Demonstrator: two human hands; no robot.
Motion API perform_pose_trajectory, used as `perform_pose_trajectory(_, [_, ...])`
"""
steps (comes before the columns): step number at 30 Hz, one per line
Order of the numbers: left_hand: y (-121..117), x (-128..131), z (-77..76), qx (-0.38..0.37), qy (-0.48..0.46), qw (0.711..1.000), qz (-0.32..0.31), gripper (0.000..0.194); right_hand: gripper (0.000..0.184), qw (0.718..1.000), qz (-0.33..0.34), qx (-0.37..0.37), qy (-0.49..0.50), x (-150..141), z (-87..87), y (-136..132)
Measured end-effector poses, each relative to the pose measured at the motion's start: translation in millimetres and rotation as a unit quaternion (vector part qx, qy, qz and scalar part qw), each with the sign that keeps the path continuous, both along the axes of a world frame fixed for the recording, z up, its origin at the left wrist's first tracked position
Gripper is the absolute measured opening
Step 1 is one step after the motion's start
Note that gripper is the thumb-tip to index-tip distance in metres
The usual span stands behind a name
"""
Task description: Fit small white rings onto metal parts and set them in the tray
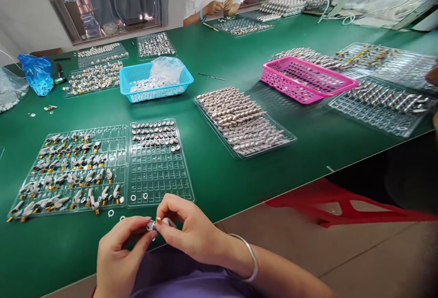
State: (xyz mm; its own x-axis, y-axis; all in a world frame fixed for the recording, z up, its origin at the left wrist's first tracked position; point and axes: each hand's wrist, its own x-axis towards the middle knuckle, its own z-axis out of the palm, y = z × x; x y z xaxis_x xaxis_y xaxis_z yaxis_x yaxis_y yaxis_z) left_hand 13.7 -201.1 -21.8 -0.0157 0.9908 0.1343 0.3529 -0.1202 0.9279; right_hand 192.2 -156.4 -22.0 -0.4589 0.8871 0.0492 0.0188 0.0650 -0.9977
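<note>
Close to the table's front edge, my left hand (121,248) pinches a small round earbud piece (150,226) between thumb and forefinger. My right hand (191,229) is closed on a white earbud housing (168,222) with an orange flex tab. The two pieces meet or nearly meet; the fingers partly hide them. Just beyond my hands lies a clear tray (112,147) of earbud housings with orange tabs. Beside it a second clear tray (157,170) carries rows of small rounded earbud pieces at its far end. White rings (111,213) lie near the trays' front edge.
A blue basket (155,92) holds white parts and a plastic bag. To the right are a stacked tray (242,124) of stemmed parts and a pink basket (308,81). A tweezer-like tool (211,76) lies behind. A person (215,1) works across the green table (219,51).
</note>
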Motion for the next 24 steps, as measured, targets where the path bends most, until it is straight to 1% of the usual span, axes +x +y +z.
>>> perform_pose_trajectory(6, [-5.9, 0.3, -3.1, 0.046, 0.069, 0.997, 0.004, 0.022, 0.006, 0.998, 0.002, 0.043, -0.049, -2.0, 0.8, -1.5])
perform_pose_trajectory(16, [-4.8, -0.8, -7.4, 0.067, 0.114, 0.991, -0.003, 0.020, 0.007, 0.995, 0.009, 0.071, -0.074, -4.1, 0.9, -1.0])
perform_pose_trajectory(24, [-5.1, 0.7, -2.2, 0.107, 0.148, 0.983, -0.005, 0.018, 0.009, 0.994, 0.017, 0.078, -0.078, -3.8, 2.9, -1.6])
